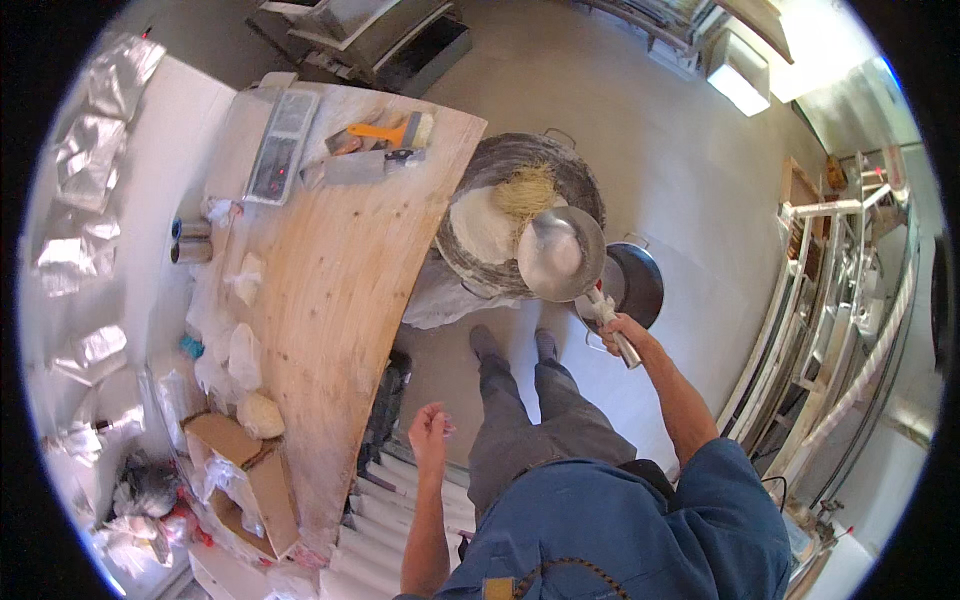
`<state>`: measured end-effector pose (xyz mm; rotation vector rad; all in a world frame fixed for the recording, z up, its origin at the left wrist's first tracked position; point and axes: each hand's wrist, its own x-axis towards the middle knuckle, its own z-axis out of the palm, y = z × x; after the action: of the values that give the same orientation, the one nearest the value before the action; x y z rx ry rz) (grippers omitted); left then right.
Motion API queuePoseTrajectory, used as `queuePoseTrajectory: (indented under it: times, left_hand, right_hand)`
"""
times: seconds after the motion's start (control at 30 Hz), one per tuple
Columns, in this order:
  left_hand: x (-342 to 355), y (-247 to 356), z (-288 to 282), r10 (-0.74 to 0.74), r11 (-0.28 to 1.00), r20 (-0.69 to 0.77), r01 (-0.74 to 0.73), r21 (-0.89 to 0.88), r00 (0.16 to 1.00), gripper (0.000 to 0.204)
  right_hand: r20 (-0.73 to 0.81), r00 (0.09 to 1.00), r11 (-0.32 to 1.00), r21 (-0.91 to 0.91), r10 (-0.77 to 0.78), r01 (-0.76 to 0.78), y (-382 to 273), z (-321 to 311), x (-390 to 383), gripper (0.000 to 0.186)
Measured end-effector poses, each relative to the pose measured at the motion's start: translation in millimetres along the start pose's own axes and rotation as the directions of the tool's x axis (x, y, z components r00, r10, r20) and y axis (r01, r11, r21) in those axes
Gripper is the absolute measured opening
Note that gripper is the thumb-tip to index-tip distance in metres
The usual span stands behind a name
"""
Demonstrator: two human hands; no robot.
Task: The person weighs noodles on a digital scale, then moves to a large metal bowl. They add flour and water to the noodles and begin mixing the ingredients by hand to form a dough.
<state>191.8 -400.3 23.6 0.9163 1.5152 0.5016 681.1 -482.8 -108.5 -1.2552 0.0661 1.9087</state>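
My right hand [622, 331] grips the handle of a round metal pan [545, 240], its fingers wrapped around a pale wrapped section. The pan hangs over the near right side of a wide, dark two-handled basin [578, 165], hiding part of it. A pale patch shows inside the pan; whether it is powder or a reflection is unclear. In the basin lie white powder [482, 225] and a heap of thin yellowish strands [527, 192]. My left hand [431, 424] hangs free beside the table's right edge, fingers curled, with nothing visible in them.
A dark deep pot [636, 287] stands on the floor right of the basin. The wooden table [330, 270] at left bears a scale [283, 146], an orange-handled brush [385, 131], a broad blade [357, 167] and a cardboard box [240, 470]. Racks [815, 290] line the right side.
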Motion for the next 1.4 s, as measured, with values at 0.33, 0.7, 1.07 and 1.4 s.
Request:
queuePoseTrajectory:
  times: [0.33, 0.7, 1.07, 1.4]
  left_hand:
    - [-66.4, -71.9, 18.5, -0.011, 0.992, -0.136, -0.005, -0.123, 0.991, 0.022]
    - [-133.0, -119.3, 33.6, -0.058, 0.995, -0.206, 0.039, -0.095, 0.977, 0.028]
    - [-238.3, -211.7, 17.6, 0.001, 0.97, -0.57, -0.141, -0.2, 0.822, 0.031]
    - [-480.1, -408.6, -0.7, -0.429, 0.794, -0.792, -0.236, -0.56, 0.434, 0.028]
  right_hand:
    - [0.084, 0.981, 0.98, -0.107, 0.175, -0.166, -0.9, -51.0, -48.8, 0.021]
    - [0.166, 0.974, 0.979, -0.163, 0.153, -0.126, -37.8, -52.6, -28.8, 0.018]
    - [0.282, 0.857, 0.614, -0.787, 0.432, -0.051, -6.1, 168.2, -33.9, 0.036]
    - [0.31, 0.254, 0.329, -0.943, 0.916, -0.036, 322.8, 515.9, -272.0, 0.038]
